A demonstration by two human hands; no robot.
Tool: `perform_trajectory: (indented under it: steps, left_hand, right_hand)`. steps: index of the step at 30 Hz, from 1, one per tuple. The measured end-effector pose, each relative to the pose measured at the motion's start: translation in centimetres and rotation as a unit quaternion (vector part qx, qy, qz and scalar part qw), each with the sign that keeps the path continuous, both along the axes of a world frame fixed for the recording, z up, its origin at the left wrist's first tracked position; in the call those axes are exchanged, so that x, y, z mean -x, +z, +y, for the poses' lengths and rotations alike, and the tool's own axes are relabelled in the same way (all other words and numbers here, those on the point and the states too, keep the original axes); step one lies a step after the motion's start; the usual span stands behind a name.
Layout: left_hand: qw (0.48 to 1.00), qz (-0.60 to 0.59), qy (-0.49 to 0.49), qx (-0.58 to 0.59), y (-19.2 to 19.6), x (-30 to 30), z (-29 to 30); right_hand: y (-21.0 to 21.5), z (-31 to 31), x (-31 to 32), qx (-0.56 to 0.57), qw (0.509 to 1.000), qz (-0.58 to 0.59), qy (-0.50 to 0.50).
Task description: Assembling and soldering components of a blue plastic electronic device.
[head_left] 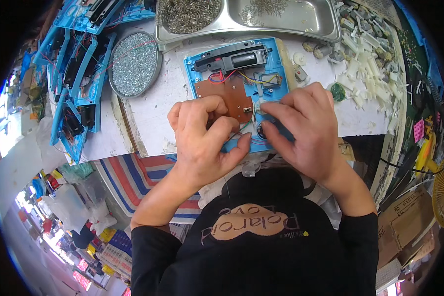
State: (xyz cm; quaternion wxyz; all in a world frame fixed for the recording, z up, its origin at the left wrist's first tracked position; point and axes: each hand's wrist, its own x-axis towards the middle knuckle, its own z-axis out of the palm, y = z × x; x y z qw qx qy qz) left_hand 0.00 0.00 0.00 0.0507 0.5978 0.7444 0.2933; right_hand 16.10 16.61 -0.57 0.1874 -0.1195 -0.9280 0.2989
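On my feed: bench (356, 122), white top, scuffed at left. Open blue casing (276, 49) lies near the middle. Beyond it, steel tray (291, 30). Round dish (158, 63) of small metal pieces to its left; stacked blue casings (86, 61) further left. I see white plastic parts (367, 64) heaped right, green disc (338, 92) beside them.

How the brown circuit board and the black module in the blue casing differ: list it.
The brown circuit board is flat; the black module is long and bulky. The left hand partly hides the board, while the module lies uncovered beyond it. Both sit in the blue casing.
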Motion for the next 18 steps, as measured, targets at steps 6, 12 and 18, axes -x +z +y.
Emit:
perform_trajectory:
  steps: [6,12,18]
  left_hand:
    - [1.000,-0.013,0.019,-0.010,-0.5,-0.8,1.0]
    - [1.000,-0.014,0.014,-0.014,-0.9,-0.6,0.9]
    - [0.999,-0.019,0.020,-0.031,-1.0,-0.6,0.9]
  right_hand:
    - [1.1,-0.3,1.4,0.009,0.999,-0.032,-0.021]
    - [0.9,-0.3,1.6,0.069,0.996,-0.045,-0.030]
    - [1.1,-0.8,1.2,0.058,0.997,-0.028,-0.038]
